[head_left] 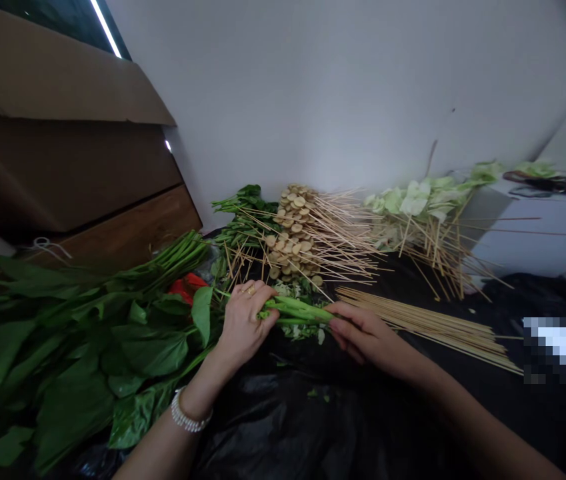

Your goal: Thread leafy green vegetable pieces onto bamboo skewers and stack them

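Observation:
A small bunch of green leafy-vegetable stems (303, 310) stretches between my two hands above the black plastic sheet (283, 413). My left hand (247, 319), with a ring and a beaded bracelet, is closed around the leafy end. At the other end, my right hand (363, 333) pinches the stem tips and a thin bamboo skewer (320, 291) that slants up to the left. Left of my left hand lies a big heap of leafy greens (147, 347). Chopped green bits (300, 331) lie beneath the stems.
Skewered round slices (295, 230) are stacked behind my hands, with skewered greens (250, 217) left of them and skewered pale leaves (423, 200) to the right. Loose bamboo skewers (437, 327) lie right of my right hand. A cardboard box (63, 160) stands at the left, by a white wall (313, 87).

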### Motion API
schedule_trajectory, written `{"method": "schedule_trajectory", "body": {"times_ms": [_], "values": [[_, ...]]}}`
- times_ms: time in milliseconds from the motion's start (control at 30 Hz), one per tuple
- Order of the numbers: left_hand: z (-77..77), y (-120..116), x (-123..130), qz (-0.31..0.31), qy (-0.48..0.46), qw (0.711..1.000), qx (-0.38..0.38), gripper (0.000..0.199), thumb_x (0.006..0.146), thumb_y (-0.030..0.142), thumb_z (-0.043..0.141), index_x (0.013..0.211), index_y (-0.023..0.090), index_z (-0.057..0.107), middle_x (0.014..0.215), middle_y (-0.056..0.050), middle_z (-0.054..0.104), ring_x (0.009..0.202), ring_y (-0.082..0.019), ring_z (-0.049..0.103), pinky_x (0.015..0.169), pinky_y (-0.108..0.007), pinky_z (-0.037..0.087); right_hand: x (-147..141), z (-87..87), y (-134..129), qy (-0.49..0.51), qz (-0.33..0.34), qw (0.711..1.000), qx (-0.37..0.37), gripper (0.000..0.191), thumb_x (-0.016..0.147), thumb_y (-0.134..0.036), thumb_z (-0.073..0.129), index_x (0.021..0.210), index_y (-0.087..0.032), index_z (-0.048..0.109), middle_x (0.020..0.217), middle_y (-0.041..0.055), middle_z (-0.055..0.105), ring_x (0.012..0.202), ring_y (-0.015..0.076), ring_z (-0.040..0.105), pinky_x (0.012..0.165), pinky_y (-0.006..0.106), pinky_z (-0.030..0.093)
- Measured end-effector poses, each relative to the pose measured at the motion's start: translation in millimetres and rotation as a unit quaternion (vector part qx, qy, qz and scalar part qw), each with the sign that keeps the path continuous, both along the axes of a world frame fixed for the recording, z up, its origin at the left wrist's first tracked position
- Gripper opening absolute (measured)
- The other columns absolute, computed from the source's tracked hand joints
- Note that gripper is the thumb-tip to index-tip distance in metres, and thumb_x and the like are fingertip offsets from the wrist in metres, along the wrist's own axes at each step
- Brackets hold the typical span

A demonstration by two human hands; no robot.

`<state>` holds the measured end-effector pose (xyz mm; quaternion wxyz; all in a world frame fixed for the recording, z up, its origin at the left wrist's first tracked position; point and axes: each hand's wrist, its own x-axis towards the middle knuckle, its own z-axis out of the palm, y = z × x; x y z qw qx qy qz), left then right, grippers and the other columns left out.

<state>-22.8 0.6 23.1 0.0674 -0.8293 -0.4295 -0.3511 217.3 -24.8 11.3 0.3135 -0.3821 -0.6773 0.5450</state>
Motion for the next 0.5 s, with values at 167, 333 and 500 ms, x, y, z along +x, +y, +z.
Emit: {"method": "schedule_trajectory", "body": {"times_ms": [167, 333, 500], "values": [[-0.8, 14, -14, 0.048, -0.262, 0.96, -0.087, 0.02, 0.08, 0.014, 0.039, 0.066, 0.02, 0.052, 0.061, 0.001, 0.051, 0.059, -0.015, 0.05, 0.057, -0.027, 0.04, 19, 2.4, 13, 0.033, -0.002, 0.998, -0.049, 0.031, 0.091, -0.048, 0.052, 0.097, -0.018, 0.058, 0.056, -0.0079, 0.044, 0.037, 0.0031, 0.032, 0.034, 0.016, 0.018], [-2.3, 19, -30, 0.081, -0.377, 0.922, -0.035, 0.023, 0.091, 0.021, 0.039, 0.076, 0.02, 0.056, 0.066, 0.003, 0.056, 0.061, -0.012, 0.055, 0.06, -0.023, 0.044, 31, 5.5, 26, 0.121, -0.126, 0.984, -0.021, 0.032, 0.09, -0.045, 0.053, 0.11, -0.021, 0.056, 0.063, -0.0065, 0.05, 0.038, 0.0037, 0.033, 0.036, 0.017, 0.023], [2.5, -10, -3, -0.05, -0.088, 0.993, 0.067, 0.02, 0.088, 0.024, 0.058, 0.108, 0.019, 0.059, 0.081, -0.001, 0.064, 0.07, -0.014, 0.06, 0.065, -0.026, 0.046, 10, -0.3, 12, 0.043, -0.006, 0.999, -0.01, 0.048, 0.091, -0.041, 0.052, 0.134, -0.022, 0.042, 0.081, -0.0004, 0.062, 0.054, 0.0077, 0.049, 0.048, 0.019, 0.037]]}}
